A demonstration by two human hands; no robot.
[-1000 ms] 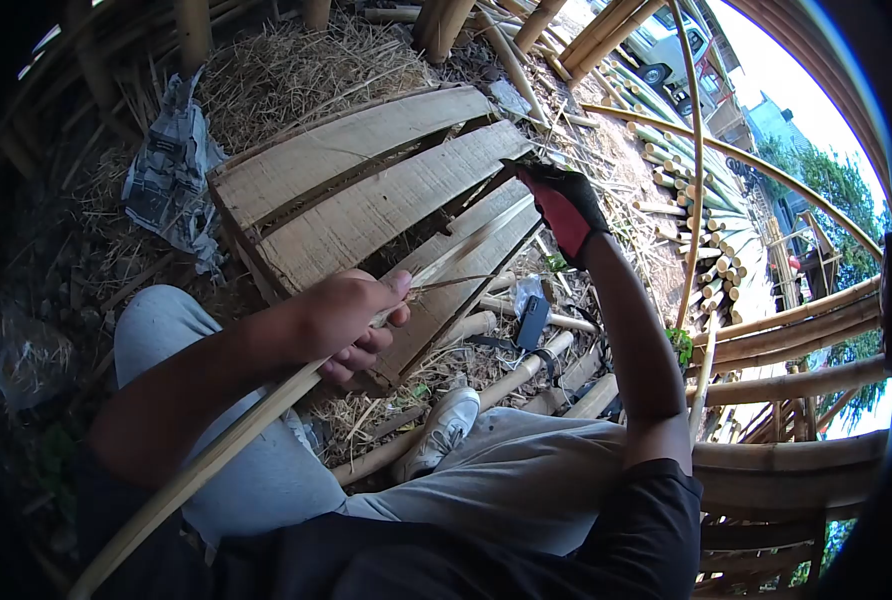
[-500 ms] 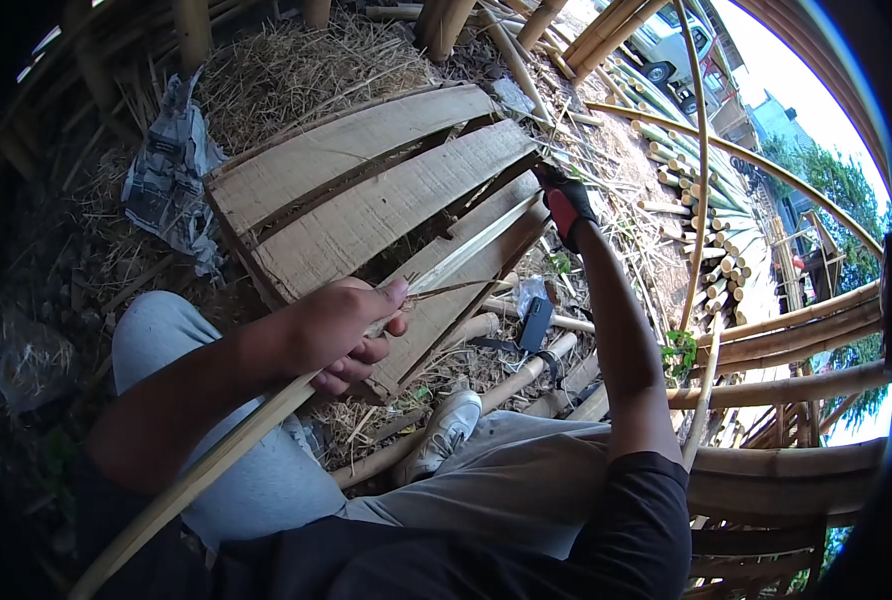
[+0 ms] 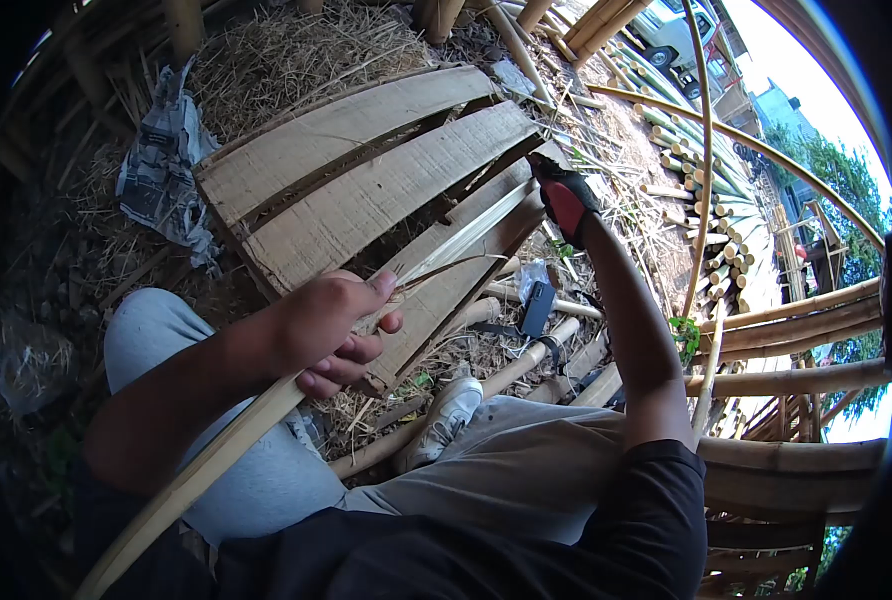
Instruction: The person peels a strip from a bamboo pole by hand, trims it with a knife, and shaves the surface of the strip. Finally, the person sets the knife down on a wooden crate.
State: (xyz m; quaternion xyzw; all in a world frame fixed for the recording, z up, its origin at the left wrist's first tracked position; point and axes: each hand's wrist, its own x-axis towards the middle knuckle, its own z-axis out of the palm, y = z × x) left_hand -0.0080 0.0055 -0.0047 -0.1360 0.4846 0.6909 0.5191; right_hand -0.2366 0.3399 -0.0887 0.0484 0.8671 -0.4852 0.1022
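Observation:
My bare left hand [image 3: 338, 330] is closed around a long pale bamboo strip [image 3: 206, 460], thumb on top. The strip runs from the lower left, through this hand, and across a slatted wooden board platform [image 3: 366, 195]. A thin loose sliver [image 3: 456, 262] curls beside the strip just past my left thumb. My right hand [image 3: 564, 198], in a black and red glove, is stretched out at the strip's far end by the platform's right edge. Its fingers look closed on that end, though they are dark and partly hidden.
Crumpled newspaper [image 3: 169, 165] and straw [image 3: 296, 60] lie beyond the platform. A dark phone [image 3: 537, 309] rests among bamboo pieces right of it, near my shoe [image 3: 453, 412]. Stacked bamboo poles [image 3: 721, 235] and a bamboo railing [image 3: 786, 385] are at right; a white vehicle [image 3: 666, 35] stands behind.
The view has shifted slightly, and the platform sits a little higher in the picture. Both hands have moved slightly toward me relative to the platform, with the strip between them. The gloved hand has turned slightly.

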